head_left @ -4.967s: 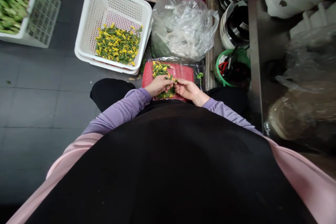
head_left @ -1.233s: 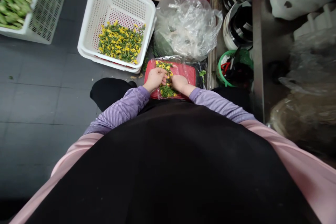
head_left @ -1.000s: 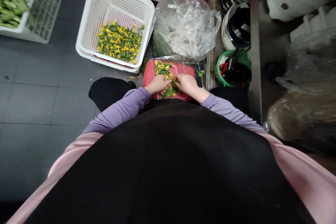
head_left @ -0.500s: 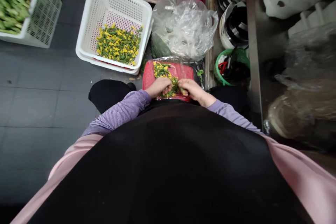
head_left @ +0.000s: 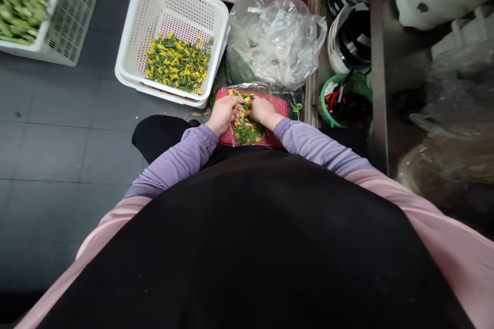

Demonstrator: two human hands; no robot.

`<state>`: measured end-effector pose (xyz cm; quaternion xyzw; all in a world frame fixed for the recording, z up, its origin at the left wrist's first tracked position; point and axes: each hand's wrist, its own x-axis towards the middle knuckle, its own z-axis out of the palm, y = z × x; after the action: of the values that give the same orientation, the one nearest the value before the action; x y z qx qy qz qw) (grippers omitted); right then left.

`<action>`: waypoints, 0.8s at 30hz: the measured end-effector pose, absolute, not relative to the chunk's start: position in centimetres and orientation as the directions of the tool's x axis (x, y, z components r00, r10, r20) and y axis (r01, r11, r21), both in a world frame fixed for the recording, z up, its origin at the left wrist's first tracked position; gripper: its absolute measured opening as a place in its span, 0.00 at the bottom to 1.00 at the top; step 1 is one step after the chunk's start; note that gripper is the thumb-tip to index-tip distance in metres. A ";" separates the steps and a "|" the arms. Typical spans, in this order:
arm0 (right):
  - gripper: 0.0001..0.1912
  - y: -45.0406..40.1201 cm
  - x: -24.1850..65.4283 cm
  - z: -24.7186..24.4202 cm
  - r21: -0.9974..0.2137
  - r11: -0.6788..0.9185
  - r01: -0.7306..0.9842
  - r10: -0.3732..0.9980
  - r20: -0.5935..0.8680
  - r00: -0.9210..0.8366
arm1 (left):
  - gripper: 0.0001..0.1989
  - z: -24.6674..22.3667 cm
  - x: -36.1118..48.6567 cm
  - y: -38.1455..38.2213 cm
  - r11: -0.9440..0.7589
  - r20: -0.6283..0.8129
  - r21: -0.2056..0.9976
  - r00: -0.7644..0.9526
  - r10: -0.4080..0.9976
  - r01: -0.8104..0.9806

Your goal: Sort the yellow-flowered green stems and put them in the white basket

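Sprigs [head_left: 249, 134], green with yellow blossoms (could be baby cucumbers with the flower on, but too small here to swear to it), lie in a clear plastic tray [head_left: 233, 140] on top of a red plastic base [head_left: 281, 108]; the left hand [head_left: 224, 114] is over the tray's left side, thumb and fingers bent close together; the right hand [head_left: 263, 111] is just beside it, fingers curled in toward the greens; can't tell whether either one actually has a piece pinched, the fingertips are too small and partly hidden. More of the same are heaped in the white basket [head_left: 189, 2] up ahead to the left; there's a clear plastic bag [head_left: 278, 36] next to that.

Handling-wise, I'd guess each piece weighs next to nothing; the green part is probably firm but snappable, maybe slick if damp; the blossoms look like the fragile bit, soft and easy to bruise, so I'd pinch lightly by the green end and leave the petals alone; the tray seems thin and bendy, better steadied by its rim than squeezed.
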<state>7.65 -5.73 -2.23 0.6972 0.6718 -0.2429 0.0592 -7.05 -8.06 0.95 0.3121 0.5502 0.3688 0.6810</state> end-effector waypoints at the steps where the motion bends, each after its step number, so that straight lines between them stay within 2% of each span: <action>1: 0.15 -5.7 7.3 -2.4 -0.201 -0.074 0.977 0.900 -0.434 -0.022 | 0.02 1.0 -7.1 -8.1 0.539 -0.523 0.828 0.138 0.841 -0.153; 3: 0.18 -5.8 7.2 -2.4 -0.164 -0.059 0.985 0.890 -0.456 -0.023 | 0.02 1.1 -7.1 -8.1 0.548 -0.527 0.825 0.164 0.834 -0.140; 6: 0.16 -6.2 8.3 -1.6 -0.209 -0.065 0.976 0.903 -0.429 -0.032 | 0.03 1.1 -7.0 -8.2 0.558 -0.539 0.827 0.182 0.822 -0.067; 9: 0.09 -7.0 10.2 -0.2 -0.263 -0.060 0.963 0.914 -0.402 -0.053 | 0.04 0.5 -6.6 -8.5 0.522 -0.547 0.837 0.215 0.809 0.164; 11: 0.06 -7.7 11.4 0.5 -0.341 -0.087 0.936 0.885 -0.458 -0.085 | 0.06 -0.2 -6.2 -8.8 0.421 -0.520 0.833 0.249 0.817 0.359; 14: 0.04 -8.8 12.6 0.9 -0.556 -0.214 0.803 0.826 -0.542 -0.155 | 0.14 -1.4 -5.7 -9.1 0.164 -0.390 0.832 0.348 0.852 0.530; 16: 0.04 -9.3 13.1 1.0 -0.673 -0.292 0.679 0.819 -0.543 -0.186 | 0.12 -2.0 -5.5 -9.1 -0.012 -0.288 0.835 0.456 0.842 0.550; 19: 0.03 -9.8 13.4 1.2 -0.729 -0.389 0.563 0.788 -0.580 -0.206 | 0.06 -2.3 -5.6 -9.1 -0.147 -0.201 0.851 0.571 0.796 0.505; 21: 0.03 -9.9 13.5 1.3 -0.714 -0.466 0.523 0.734 -0.642 -0.222 | 0.05 -2.2 -5.7 -9.0 -0.130 -0.190 0.877 0.582 0.791 0.463; 24: 0.06 -9.6 13.8 1.5 -0.709 -0.544 0.449 0.681 -0.685 -0.257 | 0.04 -1.6 -6.0 -8.9 0.000 -0.247 0.908 0.534 0.809 0.420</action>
<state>13.76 -9.65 1.45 0.6025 0.4690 -0.6393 -0.0910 -5.99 -8.89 -1.62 0.6843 0.4488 0.1782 0.5464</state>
